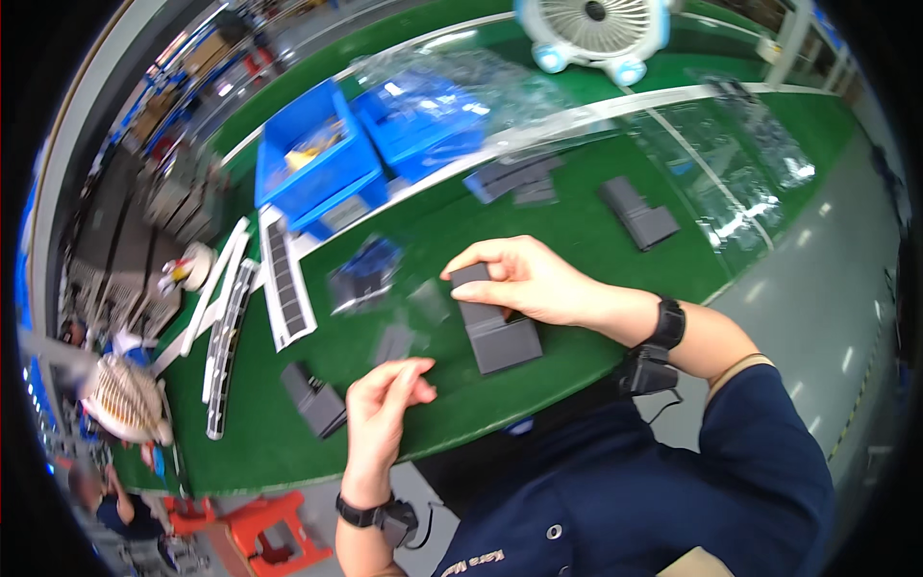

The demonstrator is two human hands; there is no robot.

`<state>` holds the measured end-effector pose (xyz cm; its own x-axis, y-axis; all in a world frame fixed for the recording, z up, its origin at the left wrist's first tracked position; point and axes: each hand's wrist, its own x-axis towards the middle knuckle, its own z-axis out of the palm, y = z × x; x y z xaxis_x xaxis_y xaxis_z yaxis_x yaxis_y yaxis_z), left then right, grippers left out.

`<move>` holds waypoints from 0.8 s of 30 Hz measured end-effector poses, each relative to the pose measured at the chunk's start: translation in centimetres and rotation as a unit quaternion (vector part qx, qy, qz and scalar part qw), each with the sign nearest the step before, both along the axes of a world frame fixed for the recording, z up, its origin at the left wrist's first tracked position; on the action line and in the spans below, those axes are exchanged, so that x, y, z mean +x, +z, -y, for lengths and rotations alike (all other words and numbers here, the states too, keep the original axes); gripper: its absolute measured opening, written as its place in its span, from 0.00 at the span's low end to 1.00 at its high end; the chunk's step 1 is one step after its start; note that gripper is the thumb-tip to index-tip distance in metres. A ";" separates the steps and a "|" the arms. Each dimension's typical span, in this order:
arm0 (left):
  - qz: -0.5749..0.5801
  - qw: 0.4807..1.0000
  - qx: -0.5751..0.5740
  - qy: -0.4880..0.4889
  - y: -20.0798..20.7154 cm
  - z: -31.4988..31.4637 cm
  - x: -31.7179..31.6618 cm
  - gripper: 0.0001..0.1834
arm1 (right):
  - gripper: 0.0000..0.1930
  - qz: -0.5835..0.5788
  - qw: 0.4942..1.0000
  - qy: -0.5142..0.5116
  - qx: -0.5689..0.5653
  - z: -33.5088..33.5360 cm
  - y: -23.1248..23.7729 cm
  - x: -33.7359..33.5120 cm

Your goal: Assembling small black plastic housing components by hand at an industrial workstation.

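A dark grey L-shaped plastic part (pixel 502 337) stands over the near part of the green table. My right hand (pixel 514 281) grips its narrow upper end between thumb and fingers. To its left is my left hand (pixel 385 399), its thumb and fingertips pinched together; anything between them is too small to make out. Just beyond those fingers lies a small blurred grey piece (pixel 393 342). A similar dark grey part (pixel 314 398) rests left of my left hand, and another (pixel 638 213) lies farther off to the right.
Two blue bins (pixel 317 183) (pixel 418 130) stand at the back, the second with clear plastic bags. Ahead lie flat dark grey pieces (pixel 519 179), and nearer a bagged dark piece (pixel 367 276). White label strips (pixel 285 284) lie left; a fan (pixel 596 34) stands far back.
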<state>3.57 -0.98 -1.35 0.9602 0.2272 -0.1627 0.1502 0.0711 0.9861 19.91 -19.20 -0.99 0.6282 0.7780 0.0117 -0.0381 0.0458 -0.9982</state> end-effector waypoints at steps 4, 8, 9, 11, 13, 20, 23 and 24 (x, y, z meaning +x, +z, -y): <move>0.023 0.999 -0.021 0.014 -0.3 -0.2 -0.5 0.10 | 0.11 0.144 0.986 -0.076 -0.037 3.9 1.3 3.5; 0.024 1.000 -0.017 0.001 -0.6 0.0 -0.2 0.09 | 0.10 0.216 0.951 -0.191 -0.112 10.0 2.7 7.6; 0.023 1.000 -0.010 -0.002 -0.5 0.1 -0.2 0.09 | 0.10 0.220 0.940 -0.213 -0.148 11.3 2.8 8.3; 0.027 1.000 -0.003 -0.005 -0.5 0.2 -0.2 0.09 | 0.10 0.224 0.929 -0.231 -0.183 12.6 2.5 9.0; 0.027 1.000 0.009 -0.003 -0.4 0.3 -0.2 0.09 | 0.10 0.258 0.893 -0.265 -0.256 13.0 1.8 9.2; 0.011 0.998 0.055 0.009 0.2 0.6 -0.5 0.09 | 0.11 0.390 0.876 -0.161 -0.234 12.7 1.3 9.4; 0.022 0.994 0.100 0.031 0.3 0.9 0.1 0.08 | 0.15 0.436 0.861 -0.115 -0.234 13.4 1.3 9.7; 0.045 0.986 0.154 0.043 0.3 0.8 0.1 0.07 | 0.17 0.439 0.859 -0.110 -0.241 13.5 2.0 9.3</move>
